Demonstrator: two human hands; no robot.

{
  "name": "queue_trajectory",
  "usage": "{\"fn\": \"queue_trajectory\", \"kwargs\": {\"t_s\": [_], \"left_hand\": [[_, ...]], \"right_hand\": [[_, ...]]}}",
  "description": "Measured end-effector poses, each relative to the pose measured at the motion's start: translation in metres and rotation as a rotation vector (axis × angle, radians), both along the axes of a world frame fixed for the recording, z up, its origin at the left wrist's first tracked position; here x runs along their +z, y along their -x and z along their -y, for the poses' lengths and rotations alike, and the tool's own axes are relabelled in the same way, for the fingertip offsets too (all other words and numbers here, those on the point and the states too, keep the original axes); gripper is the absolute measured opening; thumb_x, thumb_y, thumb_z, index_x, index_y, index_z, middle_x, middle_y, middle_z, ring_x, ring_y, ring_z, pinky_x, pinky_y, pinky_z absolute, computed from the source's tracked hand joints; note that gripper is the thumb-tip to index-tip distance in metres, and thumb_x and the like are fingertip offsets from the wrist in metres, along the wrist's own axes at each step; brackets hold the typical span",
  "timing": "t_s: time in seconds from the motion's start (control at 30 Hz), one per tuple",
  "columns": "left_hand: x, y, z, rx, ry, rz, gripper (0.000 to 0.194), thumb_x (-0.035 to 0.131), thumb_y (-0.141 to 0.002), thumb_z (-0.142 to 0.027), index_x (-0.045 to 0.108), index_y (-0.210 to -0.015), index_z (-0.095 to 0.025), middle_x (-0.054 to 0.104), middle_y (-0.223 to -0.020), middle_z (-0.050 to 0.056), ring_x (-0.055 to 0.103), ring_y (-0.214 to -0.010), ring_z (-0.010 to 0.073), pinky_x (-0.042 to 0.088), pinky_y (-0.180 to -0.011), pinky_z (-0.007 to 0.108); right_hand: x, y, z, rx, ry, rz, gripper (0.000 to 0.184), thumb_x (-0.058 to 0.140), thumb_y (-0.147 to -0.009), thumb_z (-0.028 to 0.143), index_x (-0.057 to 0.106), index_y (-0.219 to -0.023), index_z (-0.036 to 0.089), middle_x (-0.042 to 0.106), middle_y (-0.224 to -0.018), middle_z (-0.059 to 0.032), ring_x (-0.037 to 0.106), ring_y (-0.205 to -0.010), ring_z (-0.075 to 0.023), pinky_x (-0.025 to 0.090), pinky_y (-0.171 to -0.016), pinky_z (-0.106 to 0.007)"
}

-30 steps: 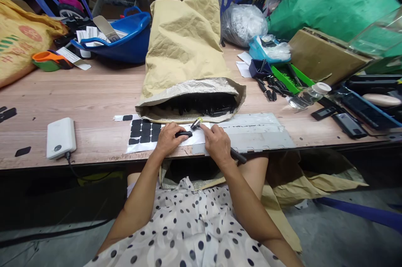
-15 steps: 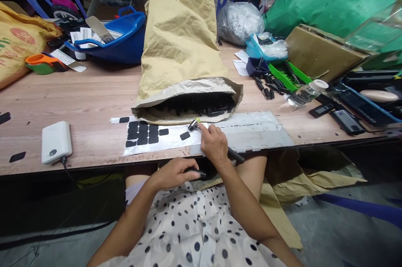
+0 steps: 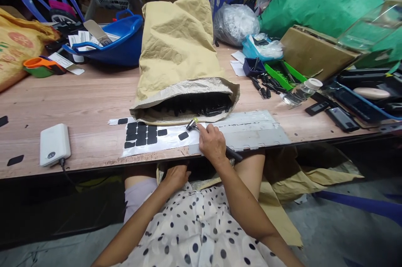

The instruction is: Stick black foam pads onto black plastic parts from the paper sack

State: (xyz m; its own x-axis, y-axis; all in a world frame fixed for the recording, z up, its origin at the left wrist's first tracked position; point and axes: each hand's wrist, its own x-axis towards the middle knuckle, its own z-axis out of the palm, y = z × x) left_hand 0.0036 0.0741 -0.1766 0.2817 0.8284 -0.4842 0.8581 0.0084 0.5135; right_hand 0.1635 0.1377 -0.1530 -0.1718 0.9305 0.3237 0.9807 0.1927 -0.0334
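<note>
My right hand (image 3: 212, 143) is closed around a small hammer (image 3: 235, 154) and rests at the table's front edge. The hammer's shiny metal head lies to the left of my fingers; its black handle sticks out behind my palm. Beneath it is a flat grey board (image 3: 257, 130). Left of that lies a white sheet (image 3: 169, 139) with rows of black rounded stickers (image 3: 141, 135). My left hand (image 3: 177, 176) is down in my lap, at the opening of a bag (image 3: 205, 183) below the table edge; its fingers are mostly hidden.
A large tan paper sack (image 3: 179, 40) lies behind the sheet, its mouth showing black parts. A white power bank (image 3: 55, 144) with a cable sits left. To the right are a green tray (image 3: 284, 75), a clear bottle (image 3: 303, 92) and black devices (image 3: 342, 118). A blue basin (image 3: 122, 45) stands behind.
My left hand has gone from holding a black tube-like part above my lap to reaching down at the bag, and the part is out of sight. My right hand keeps the hammer in place.
</note>
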Motion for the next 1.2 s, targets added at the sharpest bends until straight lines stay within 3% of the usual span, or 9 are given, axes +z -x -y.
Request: {"fn": "queue_trajectory", "kwargs": {"t_s": [0.07,0.13,0.23,0.4,0.57,0.67,0.97,1.07,1.2], "left_hand": [[0.024,0.000,-0.001,-0.075,0.044,0.020,0.023,0.057,-0.087,-0.028,0.072,-0.100,-0.017,0.075,-0.097,0.013,0.071,-0.094,0.0308,0.053,-0.083,0.039],[0.051,-0.001,-0.006,-0.147,0.060,0.201,0.022,0.054,-0.088,-0.033,0.070,-0.084,-0.018,0.073,-0.080,0.007,0.068,-0.075,0.0230,0.051,-0.071,0.033],[0.078,-0.001,-0.030,-0.002,-0.082,0.444,0.027,0.048,-0.090,-0.036,0.064,-0.075,-0.020,0.068,-0.069,0.001,0.060,-0.061,0.0156,0.046,-0.060,0.027],[0.070,0.002,-0.104,0.605,-0.659,0.167,0.020,0.060,-0.085,-0.040,0.064,-0.082,-0.021,0.068,-0.082,0.007,0.066,-0.084,0.0245,0.051,-0.077,0.035],[0.055,0.001,-0.150,0.773,-0.578,-0.027,0.029,0.071,-0.078,-0.047,0.068,-0.084,-0.019,0.069,-0.089,0.017,0.067,-0.099,0.0399,0.051,-0.081,0.049],[0.057,0.002,-0.147,0.740,-0.560,-0.059,0.023,0.071,-0.079,-0.042,0.068,-0.082,-0.019,0.069,-0.090,0.016,0.068,-0.097,0.0400,0.050,-0.079,0.048],[0.052,0.043,-0.088,0.418,-0.623,0.161,0.013,0.067,-0.082,-0.033,0.068,-0.090,-0.023,0.070,-0.091,0.003,0.063,-0.081,0.0201,0.048,-0.075,0.031],[0.045,0.048,-0.079,0.292,-0.594,0.215,0.014,0.067,-0.082,-0.031,0.070,-0.093,-0.023,0.070,-0.093,0.002,0.061,-0.079,0.0186,0.048,-0.075,0.030],[0.040,0.043,-0.076,0.260,-0.622,0.193,0.017,0.068,-0.081,-0.031,0.072,-0.097,-0.026,0.070,-0.098,0.002,0.062,-0.083,0.0194,0.050,-0.078,0.030]], "right_hand": [[0.000,0.000,0.000,-0.001,0.008,-0.005,0.043,0.051,-0.094,0.019,0.063,-0.135,0.025,0.056,-0.097,-0.0093,0.044,-0.089,-0.0232,0.033,-0.073,-0.032],[0.000,0.000,0.000,-0.002,0.013,-0.011,0.043,0.051,-0.094,0.019,0.062,-0.135,0.024,0.056,-0.097,-0.0095,0.044,-0.089,-0.0233,0.033,-0.073,-0.032],[0.000,0.000,0.000,-0.005,0.010,-0.019,0.043,0.051,-0.094,0.018,0.063,-0.135,0.025,0.056,-0.096,-0.0095,0.045,-0.089,-0.0234,0.033,-0.072,-0.032],[0.001,0.001,0.000,0.003,0.005,-0.031,0.043,0.051,-0.093,0.018,0.064,-0.133,0.024,0.056,-0.096,-0.0095,0.045,-0.089,-0.0234,0.034,-0.073,-0.031],[0.002,0.002,0.000,0.001,0.007,-0.036,0.043,0.051,-0.093,0.018,0.064,-0.133,0.024,0.056,-0.097,-0.0096,0.044,-0.089,-0.0234,0.034,-0.074,-0.032],[0.002,0.002,0.000,-0.002,0.009,-0.039,0.042,0.051,-0.093,0.019,0.064,-0.133,0.024,0.056,-0.097,-0.0095,0.044,-0.089,-0.0234,0.034,-0.073,-0.032],[0.000,0.002,0.000,-0.021,0.009,-0.047,0.045,0.048,-0.095,0.018,0.062,-0.137,0.026,0.056,-0.097,-0.0095,0.045,-0.088,-0.0232,0.034,-0.072,-0.032],[-0.001,0.001,-0.001,-0.042,0.018,-0.042,0.052,0.045,-0.096,0.016,0.055,-0.145,0.029,0.054,-0.094,-0.0089,0.045,-0.085,-0.0229,0.035,-0.071,-0.032],[-0.002,-0.003,-0.005,-0.012,0.022,-0.050,0.059,0.045,-0.093,0.012,0.051,-0.148,0.031,0.053,-0.093,-0.0087,0.046,-0.083,-0.0222,0.037,-0.068,-0.031]]}}
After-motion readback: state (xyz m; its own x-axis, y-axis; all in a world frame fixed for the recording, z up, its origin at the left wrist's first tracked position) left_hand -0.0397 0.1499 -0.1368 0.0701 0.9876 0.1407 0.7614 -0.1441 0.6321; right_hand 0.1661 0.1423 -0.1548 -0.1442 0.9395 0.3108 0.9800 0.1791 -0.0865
